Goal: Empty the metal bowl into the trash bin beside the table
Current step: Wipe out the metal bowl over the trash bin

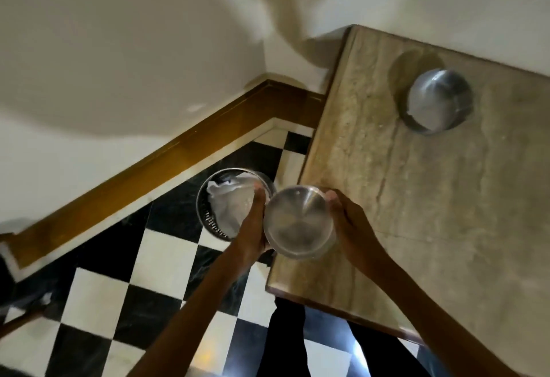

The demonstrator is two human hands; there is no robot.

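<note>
Both hands, left hand [253, 222] and right hand [349, 222], gripped bowl [299, 223] at counter [416, 198] edge | bowl looked empty | bin [205, 207] at centre-left held paper | dump apparently done; bowl not yet set down

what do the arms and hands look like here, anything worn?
Both forearms are bare as far as the frame shows: no sleeves visible. The left hand and right hand show no gloves, and I see no watch, bands or rings, though the image is blurry. No markings visible.

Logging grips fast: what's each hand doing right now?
Left hand: closed on the metal bowl, left side.
Right hand: closed on the same bowl, right side.
</note>
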